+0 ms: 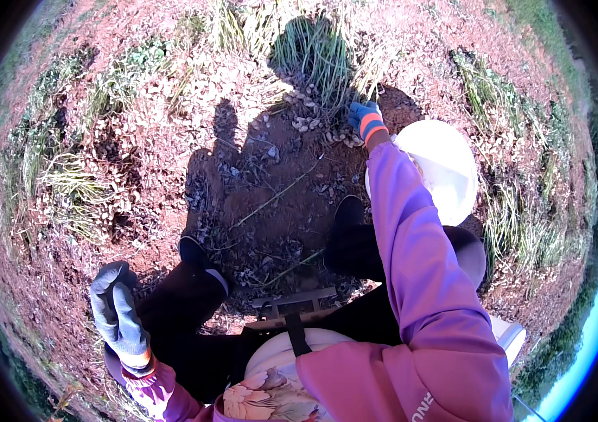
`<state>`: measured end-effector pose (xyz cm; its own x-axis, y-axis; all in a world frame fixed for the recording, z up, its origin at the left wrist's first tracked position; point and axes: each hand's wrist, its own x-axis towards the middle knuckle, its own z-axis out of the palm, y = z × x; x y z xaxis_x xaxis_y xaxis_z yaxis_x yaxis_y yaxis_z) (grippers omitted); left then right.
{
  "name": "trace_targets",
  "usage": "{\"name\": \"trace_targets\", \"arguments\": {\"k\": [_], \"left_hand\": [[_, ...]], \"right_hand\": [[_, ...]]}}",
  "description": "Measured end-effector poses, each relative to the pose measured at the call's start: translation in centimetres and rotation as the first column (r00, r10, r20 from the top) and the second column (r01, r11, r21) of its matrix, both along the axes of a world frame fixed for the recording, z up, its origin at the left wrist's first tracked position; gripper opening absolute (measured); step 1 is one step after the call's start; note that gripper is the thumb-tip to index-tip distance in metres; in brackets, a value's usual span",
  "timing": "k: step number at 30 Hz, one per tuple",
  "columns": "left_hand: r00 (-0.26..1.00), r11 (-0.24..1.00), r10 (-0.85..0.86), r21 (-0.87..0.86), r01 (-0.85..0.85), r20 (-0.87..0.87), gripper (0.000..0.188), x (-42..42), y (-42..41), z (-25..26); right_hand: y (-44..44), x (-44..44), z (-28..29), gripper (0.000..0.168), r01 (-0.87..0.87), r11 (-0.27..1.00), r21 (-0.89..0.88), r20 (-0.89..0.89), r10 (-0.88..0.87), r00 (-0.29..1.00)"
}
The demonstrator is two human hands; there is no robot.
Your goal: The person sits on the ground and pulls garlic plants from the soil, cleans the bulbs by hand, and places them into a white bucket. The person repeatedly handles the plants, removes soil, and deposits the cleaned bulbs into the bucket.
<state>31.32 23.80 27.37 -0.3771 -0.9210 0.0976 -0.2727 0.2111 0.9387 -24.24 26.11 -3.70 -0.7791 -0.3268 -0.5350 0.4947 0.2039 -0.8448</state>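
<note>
My right hand, in a blue glove with orange bands, is at the lower right edge of a bunch of pulled peanut plants. Its fingertips are hidden against the stems, so whether it grips them cannot be seen. Pale peanut pods lie at the root end of the bunch, just left of this hand. Beside my right forearm stands a white bucket, partly covered by the sleeve. My left hand, in a grey glove, is raised by my left knee with its fingers bent. No object shows in it, though its palm is hidden.
More peanut plants lie in rows to the left and right. Shaded soil with loose stems is between my feet. A metal frame sits low between my legs. Another white container is partly visible behind my right elbow.
</note>
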Motion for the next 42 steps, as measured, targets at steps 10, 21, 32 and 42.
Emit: {"name": "trace_targets", "arguments": {"k": [10,21,32,42], "left_hand": [[0.993,0.996,-0.082,-0.02,0.084,0.084,0.021,-2.1,0.4,-0.3],[0.978,0.969,-0.205,0.147,0.197,0.047,0.022,-3.8,2.3,-2.5],[0.949,0.919,-0.262,0.253,0.301,-0.177,0.054,-8.2,0.3,-11.5],[0.797,0.701,-0.196,0.486,0.522,-0.572,0.049,-7.1,1.5,-12.0]], "right_hand": [[0.2,-2.0,-5.1,0.016,0.09,0.98,0.18,-0.167,-0.06,0.984],[0.1,12.4,14.9,0.014,-0.188,0.982,-0.011,-0.044,0.187,0.981],[1.3,29.7,23.5,0.012,-0.729,0.609,-0.313,-0.074,0.749,0.658],[2.9,33.4,25.1,0.023,-0.827,0.559,0.055,-0.502,0.731,0.461]]}}
